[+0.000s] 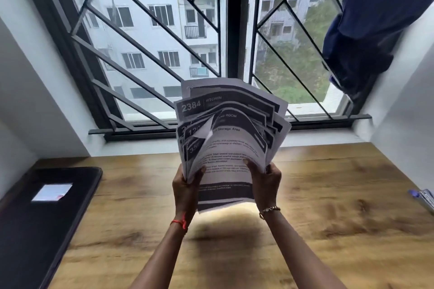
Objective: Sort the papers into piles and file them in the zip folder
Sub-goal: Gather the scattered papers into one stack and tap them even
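Observation:
A thick, fanned stack of printed papers (229, 133) with dark header bands is held upright above the wooden table (328, 206). My left hand (185, 183) grips the stack's lower left edge, thumb on the front sheet. My right hand (266, 183) holds the lower right edge, thumb pressing the front page. The front sheet curls at its top left corner. A dark zip folder (42, 218) with a pale label lies flat at the table's left side, apart from both hands.
A barred window (178, 42) stands just behind the table. Dark blue cloth (366, 30) hangs at the upper right over the sill. Something blue and clear with a pen-like tip (422, 199) lies at the table's right edge. White walls close in both sides.

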Demonstrator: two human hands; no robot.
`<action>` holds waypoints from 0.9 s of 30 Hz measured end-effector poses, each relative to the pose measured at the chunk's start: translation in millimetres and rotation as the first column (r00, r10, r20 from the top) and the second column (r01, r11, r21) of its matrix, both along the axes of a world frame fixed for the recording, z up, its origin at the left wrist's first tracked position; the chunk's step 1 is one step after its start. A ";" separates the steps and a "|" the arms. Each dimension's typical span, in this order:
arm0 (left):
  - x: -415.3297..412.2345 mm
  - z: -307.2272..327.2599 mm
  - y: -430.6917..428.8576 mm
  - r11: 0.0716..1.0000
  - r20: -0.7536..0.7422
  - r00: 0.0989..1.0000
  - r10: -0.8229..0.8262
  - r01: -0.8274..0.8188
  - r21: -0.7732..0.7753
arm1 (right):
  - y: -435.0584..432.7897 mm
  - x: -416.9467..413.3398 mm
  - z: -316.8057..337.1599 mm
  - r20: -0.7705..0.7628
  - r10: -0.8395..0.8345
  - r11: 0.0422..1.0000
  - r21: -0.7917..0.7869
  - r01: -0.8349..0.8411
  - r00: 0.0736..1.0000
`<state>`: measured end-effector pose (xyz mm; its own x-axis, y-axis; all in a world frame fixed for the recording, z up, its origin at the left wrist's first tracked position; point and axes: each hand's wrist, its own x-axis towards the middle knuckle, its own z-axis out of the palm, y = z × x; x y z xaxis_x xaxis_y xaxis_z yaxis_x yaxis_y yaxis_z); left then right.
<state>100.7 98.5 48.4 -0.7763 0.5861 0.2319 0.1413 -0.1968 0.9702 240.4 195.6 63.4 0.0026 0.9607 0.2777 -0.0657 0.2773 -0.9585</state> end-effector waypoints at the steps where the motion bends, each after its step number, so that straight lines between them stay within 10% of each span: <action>1: 0.1 2.3 1.0 1.000 -0.007 1.000 -0.003 0.003 0.008 | -1.2 -0.1 1.6 -0.011 -0.022 1.000 0.014 0.022 1.000; 10: 0.1 -39.4 -19.3 0.976 0.123 0.992 -0.012 0.039 -0.216 | -8.0 17.8 -29.0 0.239 0.054 0.996 0.056 -0.070 0.969; 20: -23.5 -21.0 -14.1 0.916 0.083 0.991 -0.108 0.132 -0.380 | 9.5 13.3 -13.6 0.201 0.222 0.957 -0.233 -0.174 0.954; 24: -20.8 -43.4 -24.7 0.774 0.067 0.993 -0.093 0.115 -0.622 | 11.3 16.4 -37.1 0.452 0.236 0.945 -0.312 -0.095 0.860; 27: -9.9 -62.0 -35.0 0.499 -0.004 0.988 -0.152 0.073 -0.863 | 10.1 20.8 -69.8 0.632 0.327 0.903 -0.427 -0.037 0.702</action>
